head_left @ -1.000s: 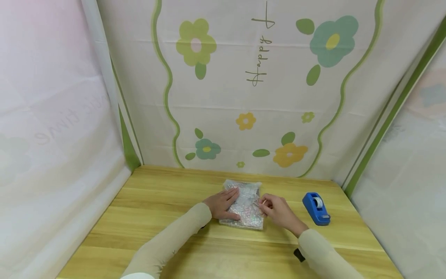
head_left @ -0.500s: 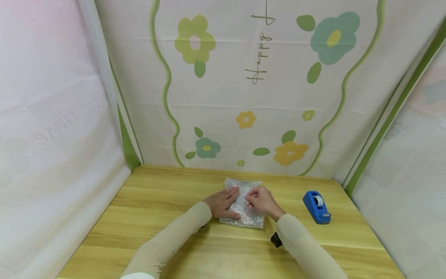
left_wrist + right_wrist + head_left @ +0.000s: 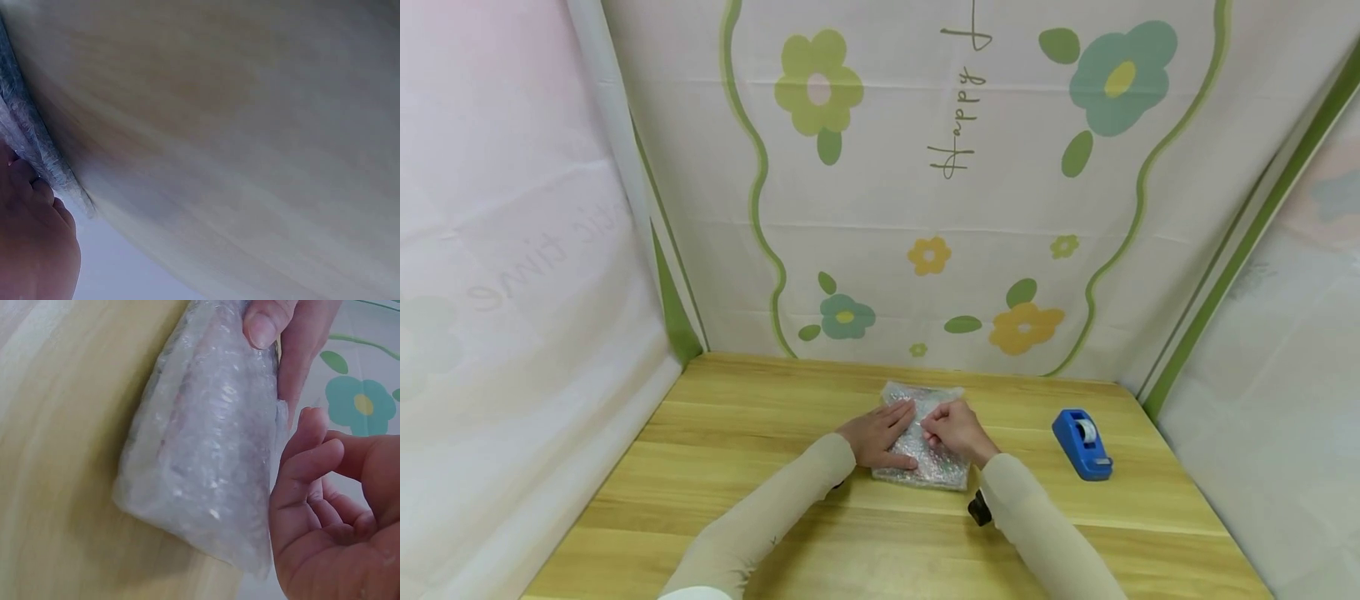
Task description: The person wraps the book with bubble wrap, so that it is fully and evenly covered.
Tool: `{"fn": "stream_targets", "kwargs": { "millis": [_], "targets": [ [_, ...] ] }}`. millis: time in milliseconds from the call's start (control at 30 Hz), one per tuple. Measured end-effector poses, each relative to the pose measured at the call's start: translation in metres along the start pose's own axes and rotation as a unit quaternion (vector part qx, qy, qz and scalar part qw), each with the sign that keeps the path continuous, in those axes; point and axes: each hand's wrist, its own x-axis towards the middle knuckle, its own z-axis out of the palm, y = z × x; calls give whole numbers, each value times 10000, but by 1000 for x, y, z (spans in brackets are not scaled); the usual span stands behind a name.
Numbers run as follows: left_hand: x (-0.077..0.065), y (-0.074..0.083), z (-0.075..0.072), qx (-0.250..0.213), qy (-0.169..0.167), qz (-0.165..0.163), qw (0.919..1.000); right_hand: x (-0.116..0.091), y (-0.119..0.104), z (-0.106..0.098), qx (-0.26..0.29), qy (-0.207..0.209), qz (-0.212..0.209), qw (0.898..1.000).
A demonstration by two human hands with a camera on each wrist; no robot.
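A flat rectangular package in bubble wrap (image 3: 925, 462) lies on the table, with something pinkish showing through. My left hand (image 3: 878, 437) rests on its left half, fingers straight and thumb spread. Over the package's right half, my right hand (image 3: 957, 429) has its fingers curled, thumb and index fingertip together. The right wrist view shows the right hand (image 3: 331, 525) close beside the edge of the bubble wrap (image 3: 206, 444). A thin pale strip like clear tape showed at these fingertips earlier; now the fingers hide it. The left wrist view has only the wrapped edge (image 3: 47, 144) and part of a hand.
A blue tape dispenser (image 3: 1082, 446) with a white roll stands to the right on the wooden table (image 3: 737, 517). White fabric walls printed with flowers close off the back (image 3: 880, 200) and both sides.
My right hand has moved left from the package's right edge to over its middle, fingers still pinched together. The left hand has stayed put on the package.
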Motion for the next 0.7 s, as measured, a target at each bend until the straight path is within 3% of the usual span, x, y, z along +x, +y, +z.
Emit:
{"fn": "stream_targets", "kwargs": {
  "millis": [700],
  "targets": [
    [6,-4,5,-56,-98,-92,9999,3,1,6,-54,69,596,9982]
  ]
}}
